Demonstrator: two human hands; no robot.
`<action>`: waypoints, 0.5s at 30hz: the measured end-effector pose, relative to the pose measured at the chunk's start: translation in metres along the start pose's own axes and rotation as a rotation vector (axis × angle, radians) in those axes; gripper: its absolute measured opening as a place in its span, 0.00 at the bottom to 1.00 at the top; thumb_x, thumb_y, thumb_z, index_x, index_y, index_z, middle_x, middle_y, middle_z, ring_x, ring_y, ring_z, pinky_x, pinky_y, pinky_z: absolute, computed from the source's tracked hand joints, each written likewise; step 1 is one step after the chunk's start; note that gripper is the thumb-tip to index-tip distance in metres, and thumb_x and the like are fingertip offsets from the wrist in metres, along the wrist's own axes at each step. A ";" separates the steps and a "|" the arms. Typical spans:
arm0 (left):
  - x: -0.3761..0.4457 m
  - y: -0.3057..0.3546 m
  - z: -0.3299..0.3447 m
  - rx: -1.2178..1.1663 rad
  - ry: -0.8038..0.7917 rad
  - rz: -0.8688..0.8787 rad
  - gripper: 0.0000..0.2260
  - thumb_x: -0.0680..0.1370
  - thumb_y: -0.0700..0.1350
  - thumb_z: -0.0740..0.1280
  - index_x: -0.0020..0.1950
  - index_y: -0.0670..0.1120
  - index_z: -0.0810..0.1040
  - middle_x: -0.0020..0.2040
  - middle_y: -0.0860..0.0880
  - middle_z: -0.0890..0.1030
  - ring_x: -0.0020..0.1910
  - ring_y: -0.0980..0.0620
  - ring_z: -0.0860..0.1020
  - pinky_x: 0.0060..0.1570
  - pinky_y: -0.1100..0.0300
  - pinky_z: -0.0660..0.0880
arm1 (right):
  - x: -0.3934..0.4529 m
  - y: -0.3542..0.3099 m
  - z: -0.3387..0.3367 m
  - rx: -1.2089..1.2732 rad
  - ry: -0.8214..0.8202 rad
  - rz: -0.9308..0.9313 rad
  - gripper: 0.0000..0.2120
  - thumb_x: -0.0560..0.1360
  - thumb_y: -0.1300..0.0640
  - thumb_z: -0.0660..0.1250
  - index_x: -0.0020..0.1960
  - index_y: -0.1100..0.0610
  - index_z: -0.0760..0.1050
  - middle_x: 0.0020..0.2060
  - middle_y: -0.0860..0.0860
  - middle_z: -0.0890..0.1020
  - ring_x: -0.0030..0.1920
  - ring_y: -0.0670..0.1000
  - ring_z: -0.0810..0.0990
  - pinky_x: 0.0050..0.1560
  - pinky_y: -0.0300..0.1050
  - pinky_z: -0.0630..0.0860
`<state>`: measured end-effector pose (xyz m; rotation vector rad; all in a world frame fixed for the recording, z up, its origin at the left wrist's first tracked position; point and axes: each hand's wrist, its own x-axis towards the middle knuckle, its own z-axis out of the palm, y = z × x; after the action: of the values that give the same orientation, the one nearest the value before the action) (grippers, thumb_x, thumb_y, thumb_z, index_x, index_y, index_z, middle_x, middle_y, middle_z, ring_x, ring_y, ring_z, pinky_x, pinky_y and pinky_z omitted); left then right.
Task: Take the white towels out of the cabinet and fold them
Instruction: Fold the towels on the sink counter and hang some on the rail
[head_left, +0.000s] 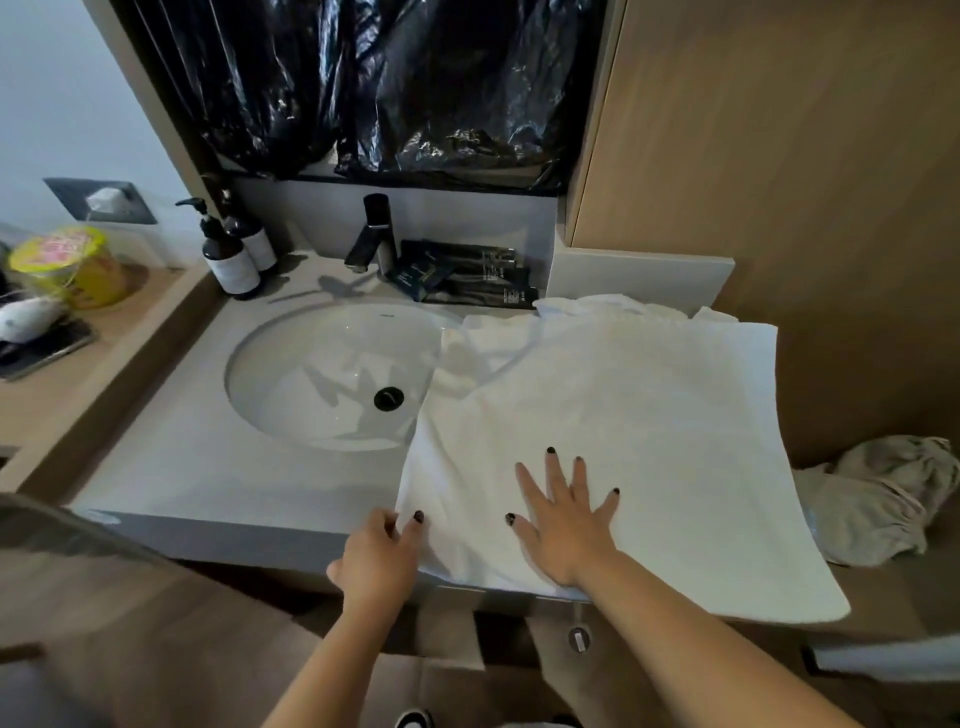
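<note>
A large white towel (623, 415) lies spread over the right half of the vanity counter (208, 467), its left edge hanging over the sink basin (322, 379) and its right corner drooping past the counter's end. My right hand (563, 514) rests flat on the towel near its front edge, fingers spread. My left hand (376, 551) pinches the towel's front left corner at the counter's front edge. More white cloth (597, 304) bunches behind the towel. The cabinet is not clearly seen.
A black faucet (371, 234), two dark pump bottles (231, 254) and dark sachets (467, 275) stand behind the sink. Black plastic (415, 88) covers the mirror. A beige crumpled cloth (883, 499) lies at the right. A yellow tub (72, 265) sits on the left shelf.
</note>
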<state>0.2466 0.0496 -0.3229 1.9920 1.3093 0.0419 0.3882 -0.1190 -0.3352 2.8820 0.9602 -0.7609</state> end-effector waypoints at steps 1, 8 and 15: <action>0.003 -0.007 -0.005 -0.023 -0.002 0.019 0.12 0.80 0.58 0.63 0.47 0.50 0.75 0.39 0.52 0.80 0.42 0.51 0.77 0.57 0.49 0.64 | 0.001 0.000 0.001 -0.017 -0.006 0.009 0.31 0.80 0.35 0.42 0.76 0.39 0.30 0.77 0.50 0.29 0.76 0.61 0.28 0.68 0.76 0.39; 0.005 -0.031 -0.017 0.087 -0.048 0.052 0.12 0.81 0.55 0.62 0.42 0.50 0.73 0.36 0.53 0.79 0.38 0.54 0.75 0.51 0.52 0.60 | -0.001 -0.001 0.003 -0.057 -0.002 0.039 0.31 0.80 0.34 0.41 0.76 0.39 0.28 0.76 0.48 0.27 0.75 0.59 0.27 0.69 0.75 0.40; 0.020 -0.001 -0.010 0.149 0.013 0.773 0.17 0.78 0.39 0.66 0.67 0.43 0.74 0.66 0.44 0.76 0.66 0.44 0.74 0.67 0.48 0.70 | -0.007 -0.012 0.016 -0.090 0.110 0.087 0.30 0.81 0.38 0.38 0.76 0.45 0.27 0.77 0.50 0.30 0.77 0.57 0.30 0.72 0.72 0.40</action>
<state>0.2508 0.0714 -0.3229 2.5143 0.4902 0.3283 0.3695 -0.1162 -0.3439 2.8913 0.8482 -0.5443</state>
